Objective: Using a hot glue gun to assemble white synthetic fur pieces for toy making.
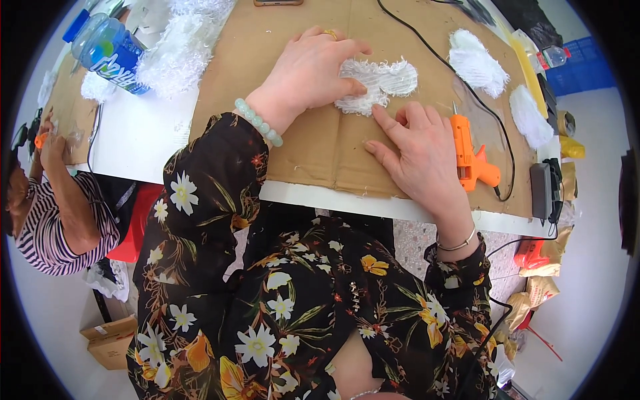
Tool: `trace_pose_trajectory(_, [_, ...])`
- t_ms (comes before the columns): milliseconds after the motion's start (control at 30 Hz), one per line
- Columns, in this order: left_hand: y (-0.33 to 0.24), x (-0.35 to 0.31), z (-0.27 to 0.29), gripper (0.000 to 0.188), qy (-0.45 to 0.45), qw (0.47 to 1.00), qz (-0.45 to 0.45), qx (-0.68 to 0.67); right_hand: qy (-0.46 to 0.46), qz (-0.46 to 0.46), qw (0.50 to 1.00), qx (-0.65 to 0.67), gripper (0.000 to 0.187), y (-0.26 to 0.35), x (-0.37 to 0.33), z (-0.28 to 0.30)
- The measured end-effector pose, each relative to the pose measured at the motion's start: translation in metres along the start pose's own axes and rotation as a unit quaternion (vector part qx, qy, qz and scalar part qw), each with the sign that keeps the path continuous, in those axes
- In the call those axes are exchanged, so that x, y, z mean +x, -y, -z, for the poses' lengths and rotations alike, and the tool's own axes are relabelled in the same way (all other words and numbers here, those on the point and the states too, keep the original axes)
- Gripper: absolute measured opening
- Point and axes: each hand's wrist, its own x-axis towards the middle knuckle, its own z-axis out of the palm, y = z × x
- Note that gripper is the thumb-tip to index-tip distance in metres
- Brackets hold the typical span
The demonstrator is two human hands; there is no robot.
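A white, shaggy fabric piece (395, 80) with ribbed lines and a narrowed middle lies on brown cardboard (293, 157). My left hand (313, 70) rests over its left end, thumb on the fabric and fingers spread. From the near side, my right hand (423, 147) reaches it with the index fingertip at the lower edge; the thumb stands apart and the other fingers bend slightly. Just right of that hand lies an orange hot glue gun (461, 147), nozzle pointing away from me. Neither hand grips it.
More white shaggy pieces (477, 61) lie at the right, beside a black cable (437, 50). A blue-capped bottle (110, 57) and a fluffy white heap (183, 50) stand at the far left. Another person (63, 213) in stripes sits left. A phone (279, 2) lies at the top edge.
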Motion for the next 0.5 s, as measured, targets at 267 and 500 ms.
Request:
trace_pose_trajectory(267, [0.001, 0.001, -0.003, 0.051, -0.011, 1.000, -0.008, 0.005, -0.015, 0.000, 1.000, 0.001, 0.044, -0.002, -0.003, -0.003])
trace_pose_trajectory(500, [0.004, 0.002, -0.006, 0.050, -0.020, 1.000, -0.020, 0.009, -0.027, -0.019, 0.999, 0.022, 0.052, 0.014, -0.004, 0.000])
